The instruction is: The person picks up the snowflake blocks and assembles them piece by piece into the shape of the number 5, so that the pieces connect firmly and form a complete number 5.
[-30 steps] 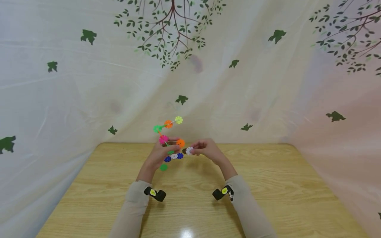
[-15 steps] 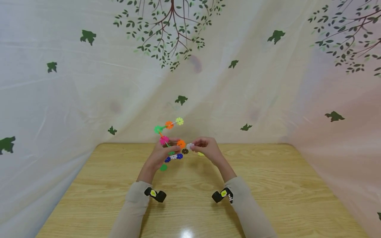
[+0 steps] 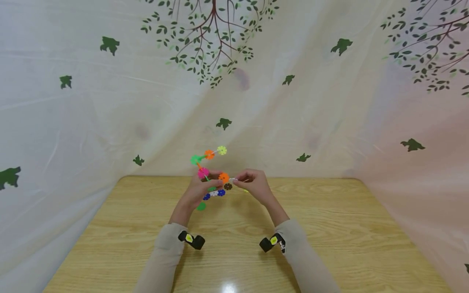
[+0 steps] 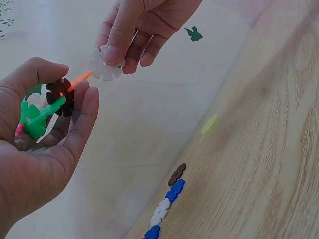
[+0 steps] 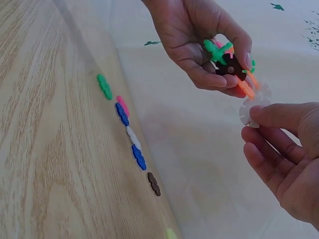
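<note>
In the head view my left hand [image 3: 192, 193] holds a branching chain of snowflake-shaped plastic discs, raised over the table. Its visible pieces include a yellow-green disc [image 3: 222, 150] at the far end, a pink disc [image 3: 203, 173] and an orange disc [image 3: 224, 178]. The left wrist view shows the thumb and fingers around a brown disc [image 4: 53, 92] of the chain. My right hand [image 3: 254, 183] pinches a white disc [image 5: 246, 112] between thumb and fingers. That white disc meets the edge of the orange disc, its slotted rim turned edge-on in the head view.
Loose discs lie in a row on the wooden table [image 3: 329, 236]: green [image 3: 201, 206], pink [image 5: 123, 105], blue [image 5: 139, 157], white [image 5: 133, 138], brown [image 3: 228, 186] and yellow [image 4: 210, 124]. Behind the table's far edge hangs a leaf-printed curtain [image 3: 165, 114].
My right hand has lifted the white disc from near the loose brown disc to the orange disc and turned it edge-on. The left hand and its chain have shifted only slightly.
</note>
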The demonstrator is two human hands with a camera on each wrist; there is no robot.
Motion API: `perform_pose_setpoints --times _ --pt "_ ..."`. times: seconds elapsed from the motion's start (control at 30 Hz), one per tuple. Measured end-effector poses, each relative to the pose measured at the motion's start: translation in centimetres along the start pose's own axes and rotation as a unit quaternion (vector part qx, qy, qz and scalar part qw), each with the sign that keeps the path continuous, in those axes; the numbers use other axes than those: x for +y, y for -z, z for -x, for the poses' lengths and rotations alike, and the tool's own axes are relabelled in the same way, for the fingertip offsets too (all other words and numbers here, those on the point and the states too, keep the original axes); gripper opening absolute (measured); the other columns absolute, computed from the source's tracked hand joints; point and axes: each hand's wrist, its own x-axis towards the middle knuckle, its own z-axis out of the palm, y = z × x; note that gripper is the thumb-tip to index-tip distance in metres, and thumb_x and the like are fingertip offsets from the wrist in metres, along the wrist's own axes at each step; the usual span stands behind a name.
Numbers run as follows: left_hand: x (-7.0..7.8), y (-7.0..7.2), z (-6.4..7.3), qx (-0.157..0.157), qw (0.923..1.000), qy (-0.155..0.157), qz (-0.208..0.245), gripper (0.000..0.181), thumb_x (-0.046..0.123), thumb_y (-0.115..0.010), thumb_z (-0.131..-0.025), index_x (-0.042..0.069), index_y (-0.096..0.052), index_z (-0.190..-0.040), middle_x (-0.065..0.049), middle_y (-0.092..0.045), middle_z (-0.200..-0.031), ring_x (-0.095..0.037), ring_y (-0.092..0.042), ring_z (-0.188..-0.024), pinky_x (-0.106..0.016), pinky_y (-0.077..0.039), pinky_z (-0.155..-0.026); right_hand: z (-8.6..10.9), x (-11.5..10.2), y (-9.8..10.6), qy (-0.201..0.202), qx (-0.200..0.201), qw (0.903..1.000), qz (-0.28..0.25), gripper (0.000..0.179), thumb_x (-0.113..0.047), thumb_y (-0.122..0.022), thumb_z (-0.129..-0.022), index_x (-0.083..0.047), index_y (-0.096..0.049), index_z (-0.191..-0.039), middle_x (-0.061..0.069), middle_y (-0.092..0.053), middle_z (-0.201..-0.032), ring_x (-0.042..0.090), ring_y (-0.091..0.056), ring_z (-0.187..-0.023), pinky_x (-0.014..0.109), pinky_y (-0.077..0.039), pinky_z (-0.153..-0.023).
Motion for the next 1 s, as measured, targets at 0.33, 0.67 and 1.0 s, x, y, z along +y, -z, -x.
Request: perform_pose_setpoints --times 0.33,0.67,1.0 --pt "0.0 -0.3 0.0 -0.008 1.0000 -0.005 0.002 0.038 0.003 -0.068 -0.095 -0.008 -0.062 -0.131 -0.001 -0.070 -0.100 -0.020 -0.072 -0.093 -0.036 -0.061 -0.091 0.1 0.0 -0.4 0.016 0.009 0.9998 -0.010 0.012 -0.007 -0.081 -0.086 0.003 -0.077 -0.091 0.022 -0.075 -0.092 0.012 -0.069 -0.074 0.023 -0.059 -0.068" --pt "0.1 -0.6 -0.2 -0.011 0.9998 -0.005 0.017 0.045 0.006 -0.067 -0.097 -0.010 -0.056 -0.138 0.004 -0.076 -0.096 -0.014 -0.074 -0.090 -0.030 -0.061 -0.089 0.0 0.1 -0.7 0.051 0.041 0.9975 -0.027 0.010 -0.003 -0.081 -0.085 0.006 -0.078 -0.088 0.027 -0.074 -0.089 0.011 -0.071 -0.071 0.021 -0.059 -0.065" --pt "0.4 -1.1 -0.4 -0.007 0.9998 -0.014 0.015 0.046 0.001 -0.070 -0.093 -0.009 -0.056 -0.135 0.000 -0.070 -0.100 -0.014 -0.072 -0.085 -0.034 -0.061 -0.089 0.1 -1.1 -0.4 0.053 0.029 0.9975 -0.036 0.008 0.007 -0.075 -0.087 0.014 -0.074 -0.090 0.033 -0.070 -0.092 0.016 -0.070 -0.076 0.020 -0.060 -0.070"
